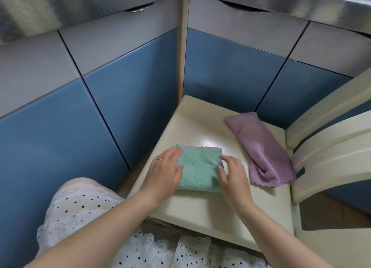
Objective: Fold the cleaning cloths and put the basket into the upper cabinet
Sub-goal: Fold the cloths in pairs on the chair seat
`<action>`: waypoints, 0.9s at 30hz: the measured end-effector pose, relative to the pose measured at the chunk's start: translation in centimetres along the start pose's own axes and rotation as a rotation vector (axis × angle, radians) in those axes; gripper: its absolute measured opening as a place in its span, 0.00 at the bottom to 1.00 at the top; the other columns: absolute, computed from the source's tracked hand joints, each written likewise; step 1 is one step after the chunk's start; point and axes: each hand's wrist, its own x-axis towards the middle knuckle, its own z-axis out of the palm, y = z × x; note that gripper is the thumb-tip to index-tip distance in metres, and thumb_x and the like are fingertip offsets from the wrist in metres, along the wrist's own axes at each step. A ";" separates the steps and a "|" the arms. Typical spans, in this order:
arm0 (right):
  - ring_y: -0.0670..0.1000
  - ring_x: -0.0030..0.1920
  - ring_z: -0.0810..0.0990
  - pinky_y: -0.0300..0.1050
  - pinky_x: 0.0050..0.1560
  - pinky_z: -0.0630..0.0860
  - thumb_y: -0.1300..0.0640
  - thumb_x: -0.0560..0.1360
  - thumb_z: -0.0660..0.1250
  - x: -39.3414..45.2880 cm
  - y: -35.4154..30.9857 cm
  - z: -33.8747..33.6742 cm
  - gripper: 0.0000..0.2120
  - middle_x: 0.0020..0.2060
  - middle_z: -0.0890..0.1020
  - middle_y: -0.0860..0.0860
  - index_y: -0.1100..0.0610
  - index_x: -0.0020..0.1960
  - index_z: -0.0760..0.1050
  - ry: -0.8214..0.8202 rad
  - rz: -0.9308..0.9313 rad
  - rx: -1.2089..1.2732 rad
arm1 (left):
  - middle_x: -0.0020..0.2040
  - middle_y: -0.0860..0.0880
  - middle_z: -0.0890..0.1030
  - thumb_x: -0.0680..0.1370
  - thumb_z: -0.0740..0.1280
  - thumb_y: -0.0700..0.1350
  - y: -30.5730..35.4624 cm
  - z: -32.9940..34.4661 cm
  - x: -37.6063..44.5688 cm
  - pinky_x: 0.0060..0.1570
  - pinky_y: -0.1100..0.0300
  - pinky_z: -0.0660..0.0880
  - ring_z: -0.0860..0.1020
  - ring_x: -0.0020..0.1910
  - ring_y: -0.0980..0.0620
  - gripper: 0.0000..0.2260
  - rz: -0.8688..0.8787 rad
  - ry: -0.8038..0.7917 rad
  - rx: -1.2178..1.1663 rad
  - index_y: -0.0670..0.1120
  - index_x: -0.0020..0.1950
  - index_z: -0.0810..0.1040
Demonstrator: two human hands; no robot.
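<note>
Green cloth [198, 167] folded on cream chair seat [192, 209], left hand [163, 172] flat on its edge, right hand [230, 173] fingers curled at other edge. Purple cloth [261, 149] lies loosely beside. Risk: fold springs open if pressure lifts. Basket unseen.
</note>
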 end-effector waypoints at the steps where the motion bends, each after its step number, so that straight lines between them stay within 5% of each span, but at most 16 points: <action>1: 0.57 0.61 0.75 0.54 0.62 0.69 0.50 0.75 0.56 -0.4 -0.4 0.8 0.20 0.61 0.77 0.57 0.58 0.63 0.74 -0.036 -0.126 -0.127 | 0.68 0.49 0.73 0.76 0.51 0.49 0.3 0.7 0.0 0.69 0.48 0.65 0.69 0.70 0.49 0.23 0.085 -0.058 0.114 0.44 0.68 0.71; 5: 0.55 0.75 0.57 0.66 0.71 0.48 0.45 0.71 0.39 -0.7 -1.7 2.5 0.34 0.74 0.62 0.52 0.52 0.74 0.61 -0.313 -0.270 -0.448 | 0.68 0.47 0.74 0.73 0.50 0.48 1.8 2.3 0.9 0.65 0.43 0.66 0.70 0.69 0.48 0.25 0.116 -0.241 0.373 0.45 0.66 0.75; 8: 0.51 0.77 0.44 0.65 0.71 0.37 0.41 0.66 0.31 0.3 -1.5 2.3 0.39 0.77 0.48 0.49 0.46 0.77 0.47 -0.442 -0.239 -0.567 | 0.78 0.47 0.48 0.80 0.44 0.50 1.6 3.0 1.6 0.73 0.44 0.43 0.46 0.77 0.49 0.26 0.076 -0.358 0.450 0.45 0.77 0.50; 11: 0.49 0.76 0.40 0.64 0.70 0.36 0.36 0.64 0.30 1.3 -0.9 1.9 0.41 0.77 0.43 0.48 0.44 0.76 0.43 -0.498 -0.194 -0.597 | 0.77 0.48 0.38 0.81 0.46 0.55 1.3 2.6 2.1 0.73 0.44 0.37 0.38 0.76 0.50 0.28 0.023 -0.412 0.473 0.46 0.77 0.40; 17: 0.49 0.76 0.36 0.63 0.72 0.39 0.28 0.67 0.39 2.3 -0.3 1.2 0.43 0.76 0.38 0.49 0.46 0.76 0.39 -0.585 -0.081 -0.571 | 0.77 0.47 0.38 0.80 0.47 0.57 0.8 2.7 2.6 0.74 0.44 0.39 0.38 0.76 0.49 0.30 0.011 -0.432 0.420 0.45 0.77 0.40; 20: 0.50 0.76 0.40 0.60 0.73 0.42 0.34 0.74 0.53 2.7 -0.9 0.8 0.38 0.77 0.43 0.51 0.48 0.77 0.44 -0.584 -0.048 -0.509 | 0.78 0.46 0.39 0.80 0.49 0.56 0.8 1.9 2.9 0.74 0.47 0.39 0.38 0.76 0.49 0.31 0.029 -0.447 0.373 0.44 0.77 0.40; 22: 0.53 0.76 0.51 0.54 0.73 0.51 0.39 0.75 0.60 2.5 -1.0 0.1 0.35 0.76 0.53 0.54 0.51 0.76 0.53 -0.427 -0.004 -0.357 | 0.78 0.46 0.42 0.80 0.51 0.57 0.4 1.1 2.4 0.75 0.50 0.39 0.39 0.76 0.50 0.32 -0.030 -0.359 0.292 0.44 0.77 0.42; 27: 0.51 0.58 0.77 0.47 0.59 0.72 0.53 0.76 0.65 0.8 0.0 -2.0 0.20 0.59 0.80 0.53 0.55 0.67 0.71 -0.241 0.222 0.010 | 0.78 0.48 0.51 0.80 0.54 0.57 -1.2 -0.5 0.0 0.74 0.49 0.41 0.44 0.77 0.49 0.32 -0.306 -0.251 0.025 0.45 0.78 0.45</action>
